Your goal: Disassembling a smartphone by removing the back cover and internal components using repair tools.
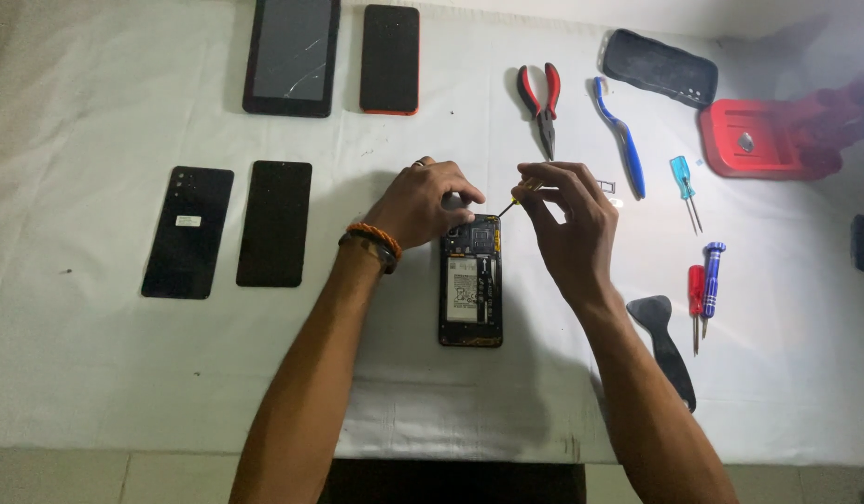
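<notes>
The opened phone [470, 282] lies back-up on the white table [96, 364]. The left hand [419, 201] presses its top edge, fingers curled onto it. The right hand [567, 219] pinches a small screwdriver [514, 202], tip at the phone's upper corner.

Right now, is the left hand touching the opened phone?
Touching. The head view shows the left hand with its fingertips resting on the top edge of the opened phone, no gap visible between them.

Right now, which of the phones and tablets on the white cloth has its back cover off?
The black phone under both hands, near the table's front edge: its battery and circuit board show, while the others show only plain dark faces.
</notes>
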